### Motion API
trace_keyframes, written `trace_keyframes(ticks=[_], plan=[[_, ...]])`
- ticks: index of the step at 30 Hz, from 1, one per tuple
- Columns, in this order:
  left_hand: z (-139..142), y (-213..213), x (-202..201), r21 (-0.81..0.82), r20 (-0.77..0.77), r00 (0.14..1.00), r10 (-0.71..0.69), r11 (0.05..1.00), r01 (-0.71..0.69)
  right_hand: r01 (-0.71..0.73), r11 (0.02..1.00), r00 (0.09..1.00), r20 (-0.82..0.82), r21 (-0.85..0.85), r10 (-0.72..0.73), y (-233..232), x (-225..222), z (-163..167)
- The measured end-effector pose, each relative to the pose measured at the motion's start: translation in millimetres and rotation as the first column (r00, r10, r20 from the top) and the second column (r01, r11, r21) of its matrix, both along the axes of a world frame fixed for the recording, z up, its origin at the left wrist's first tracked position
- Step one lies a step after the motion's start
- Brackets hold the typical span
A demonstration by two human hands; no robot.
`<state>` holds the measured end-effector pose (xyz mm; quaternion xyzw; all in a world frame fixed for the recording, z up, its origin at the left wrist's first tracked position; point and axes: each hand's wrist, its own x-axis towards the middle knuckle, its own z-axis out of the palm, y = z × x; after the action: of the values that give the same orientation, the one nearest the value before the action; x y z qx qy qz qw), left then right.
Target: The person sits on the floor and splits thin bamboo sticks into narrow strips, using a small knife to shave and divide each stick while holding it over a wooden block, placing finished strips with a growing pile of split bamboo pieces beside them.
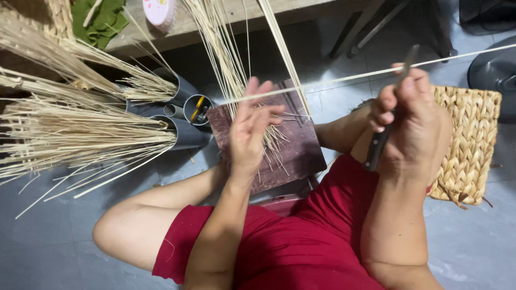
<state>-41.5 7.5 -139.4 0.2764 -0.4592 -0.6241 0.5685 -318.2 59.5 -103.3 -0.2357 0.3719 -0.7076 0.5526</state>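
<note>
1. The right hand (411, 126) is closed around a dark-handled knife (384, 134), its blade pointing up and away.
2. A long thin pale strip (344, 78) runs across the scene from the far right to the left hand (252, 126), crossing the knife blade at the right thumb.
3. The left hand's fingers are loosely spread, fingertips touching the strip's left end, above a dark red wooden block (293, 153).
4. Bundles of pale strips (80, 134) lie at left.
</note>
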Motion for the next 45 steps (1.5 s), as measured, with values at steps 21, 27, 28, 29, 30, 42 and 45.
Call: trace_keyframes(ticks=[21, 27, 28, 29, 30, 42, 45], plan=[[52.3, 49.3, 42.1, -0.358, 0.22, 0.814, 0.537, 0.821, -0.445, -0.398, 0.907, 0.859, -0.291, 0.139, 0.422, -12.3, 97.4, 25.3], [64.1, 54.3, 39.4, -0.432, 0.333, 0.783, 0.526, 0.823, -0.369, -0.541, 0.841, 0.81, -0.276, -0.009, 0.518, 11.4, 124.4, 35.7], [64.7, 54.5, 39.6, -0.414, 0.335, 0.785, 0.522, 0.829, -0.376, -0.555, 0.832, 0.798, -0.286, -0.005, 0.531, 11.7, 125.8, 34.5], [64.9, 54.7, 40.3, -0.394, 0.336, 0.786, 0.519, 0.836, -0.383, -0.57, 0.822, 0.785, -0.297, 0.0, 0.544, 11.6, 127.2, 32.1], [64.9, 55.0, 41.2, -0.361, 0.317, 0.801, 0.508, 0.845, -0.394, -0.584, 0.812, 0.771, -0.309, 0.005, 0.556, 11.5, 128.5, 28.6], [53.7, 51.8, 78.1, -0.003, -0.1, 0.801, 0.59, 0.805, -0.593, -0.62, 0.783, 0.775, -0.111, 0.051, 0.622, 7.9, 136.9, 4.3], [41.3, 55.7, 82.5, 0.081, -0.1, 0.814, 0.572, 0.82, -0.567, -0.478, 0.878, 0.878, 0.035, 0.025, 0.477, 2.3, 136.1, 5.9]])
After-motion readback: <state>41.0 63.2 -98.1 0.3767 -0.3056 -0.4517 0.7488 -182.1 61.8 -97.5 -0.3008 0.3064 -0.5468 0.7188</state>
